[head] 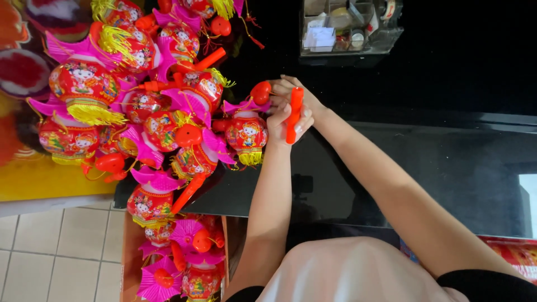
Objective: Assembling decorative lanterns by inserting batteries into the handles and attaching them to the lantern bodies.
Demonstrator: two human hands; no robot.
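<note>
Head view: both forearms reach from the bottom edge up over a black counter [425, 168]. The left hand [288, 126] is closed around a red handle [293, 114], fingers wrapped on its lower half; the handle stands nearly upright in the frame. The right hand [293, 92] lies just behind and above, against the handle's upper end; its fingers are curled there, but whether they clamp the handle cannot be told. A red round knob [260, 92] sits touching the right fingertips, at the top of a lantern [246, 133], red with pink fins and a yellow fringe, which lies just left of the left hand on the counter.

A heap of like lanterns [151, 106] covers the counter's left end, spilling past its left edge, with several loose red handles among them. More lanterns fill a brown box [131, 246] below the counter's near left corner, standing on a pale tiled floor [56, 257]. A clear organiser tray [349, 31] with small items sits at the counter's far edge, well apart from the hands. A yellow surface [39, 179] lies beyond the heap at the left.
</note>
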